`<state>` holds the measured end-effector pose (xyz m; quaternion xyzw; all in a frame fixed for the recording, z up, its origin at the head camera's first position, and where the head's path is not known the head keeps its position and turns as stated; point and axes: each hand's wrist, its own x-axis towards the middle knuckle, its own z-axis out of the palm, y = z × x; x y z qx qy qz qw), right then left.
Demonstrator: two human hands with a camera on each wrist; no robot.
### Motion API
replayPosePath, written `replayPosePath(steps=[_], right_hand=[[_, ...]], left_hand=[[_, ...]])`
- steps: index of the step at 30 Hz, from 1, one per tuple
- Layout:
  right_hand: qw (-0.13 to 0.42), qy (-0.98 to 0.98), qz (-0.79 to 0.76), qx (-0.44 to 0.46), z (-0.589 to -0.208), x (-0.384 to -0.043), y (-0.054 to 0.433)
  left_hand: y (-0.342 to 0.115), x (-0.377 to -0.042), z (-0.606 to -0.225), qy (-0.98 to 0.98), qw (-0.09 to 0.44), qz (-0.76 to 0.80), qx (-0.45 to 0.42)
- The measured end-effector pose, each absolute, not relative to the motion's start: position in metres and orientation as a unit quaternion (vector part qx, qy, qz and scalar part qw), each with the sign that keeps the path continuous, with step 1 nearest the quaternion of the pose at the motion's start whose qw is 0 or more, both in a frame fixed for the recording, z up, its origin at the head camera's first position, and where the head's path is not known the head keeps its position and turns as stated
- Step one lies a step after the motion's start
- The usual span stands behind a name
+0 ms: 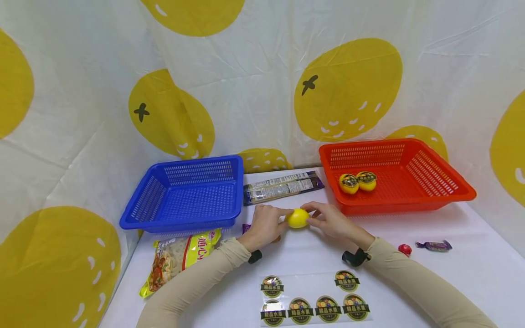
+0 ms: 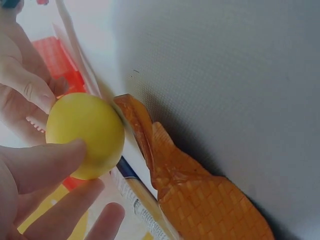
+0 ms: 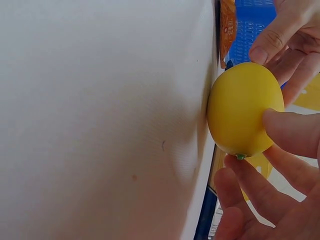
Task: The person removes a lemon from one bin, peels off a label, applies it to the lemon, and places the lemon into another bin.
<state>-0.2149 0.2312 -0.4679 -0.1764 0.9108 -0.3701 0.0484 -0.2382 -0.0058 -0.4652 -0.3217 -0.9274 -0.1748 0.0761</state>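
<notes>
A smooth yellow lemon [image 1: 297,218] sits low over the white table, held between both hands. My left hand [image 1: 265,224] pinches its left end between thumb and fingers, while my right hand [image 1: 331,219] pinches the other end. In the right wrist view the lemon [image 3: 245,107] shows a small green stem tip and no label on the side in sight. Nearer me lies a clear sheet [image 1: 307,284] carrying several round black-and-gold fruit stickers. An orange wrapped piece [image 2: 210,200] lies close beside the left hand, mostly hidden behind it in the head view.
Back left stands a blue basket [image 1: 180,224]; back right, a red basket [image 1: 406,201] holds two stickered lemons [image 1: 357,182]. Long flat packets [image 1: 283,187] lie between them. A yellow food bag [image 1: 180,257] is at left, a red candy [image 1: 404,249] and purple candy [image 1: 437,246] at right.
</notes>
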Motion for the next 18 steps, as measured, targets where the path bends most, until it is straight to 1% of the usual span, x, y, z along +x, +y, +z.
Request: replayPosePath(steps=[5, 10, 14, 16, 18], right_hand=[[0.036, 0.917, -0.363, -0.161, -0.463, -0.210, 0.232], [-0.009, 0.927, -0.348, -0.140, -0.455, -0.195, 0.233], [-0.049, 0.929, -0.327, -0.168, -0.450, -0.177, 0.226], [-0.049, 0.930, -0.309, -0.194, -0.448, -0.166, 0.219], [-0.036, 0.931, -0.278, -0.233, -0.446, -0.156, 0.211]], left_hand=[[-0.008, -0.238, -0.466, -0.925, 0.086, -0.175, -0.326], [-0.016, -0.231, -0.454, -0.925, 0.101, -0.176, -0.320], [-0.029, -0.220, -0.440, -0.923, 0.106, -0.185, -0.320], [-0.037, -0.213, -0.434, -0.920, 0.094, -0.193, -0.328], [-0.046, -0.205, -0.432, -0.919, 0.078, -0.191, -0.337]])
